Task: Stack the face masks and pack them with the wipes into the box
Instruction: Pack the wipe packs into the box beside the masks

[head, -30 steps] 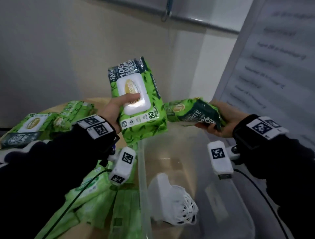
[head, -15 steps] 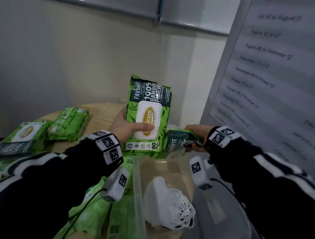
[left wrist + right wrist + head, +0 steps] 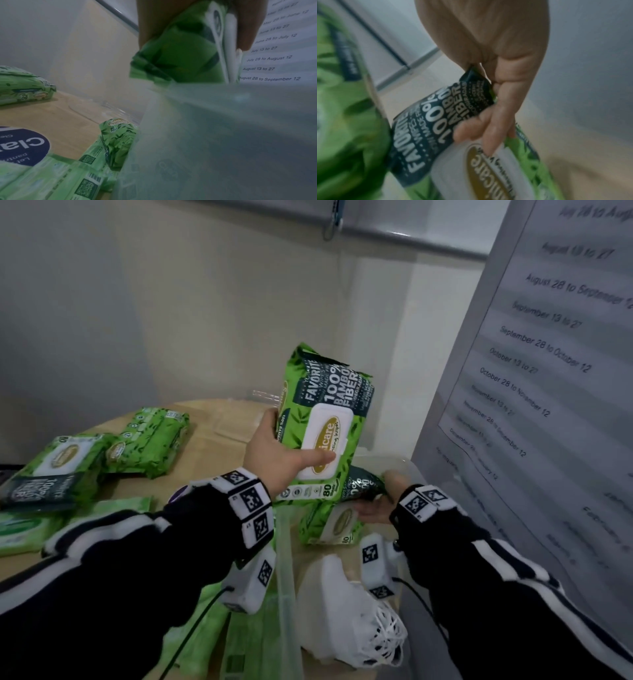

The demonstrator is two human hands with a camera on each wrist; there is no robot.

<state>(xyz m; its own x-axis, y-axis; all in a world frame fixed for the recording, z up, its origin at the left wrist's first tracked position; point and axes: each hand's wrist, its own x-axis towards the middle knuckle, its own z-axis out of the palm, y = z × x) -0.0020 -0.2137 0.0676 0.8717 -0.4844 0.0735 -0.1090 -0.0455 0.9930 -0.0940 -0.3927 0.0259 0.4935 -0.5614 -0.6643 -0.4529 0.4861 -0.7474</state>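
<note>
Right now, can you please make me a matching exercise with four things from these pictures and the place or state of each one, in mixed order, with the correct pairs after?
Things:
1. upright wipes pack
2. low wipes pack
3. white face masks
4. wall schedule

Places or states:
A. stacked in the near end of the clear box
B. gripped by the left hand, above the box
C. hangs on the right, lists date ranges
D. held by the right hand, down inside the box

Pairs: 1-B, 2-D, 3-A, 4-C
</note>
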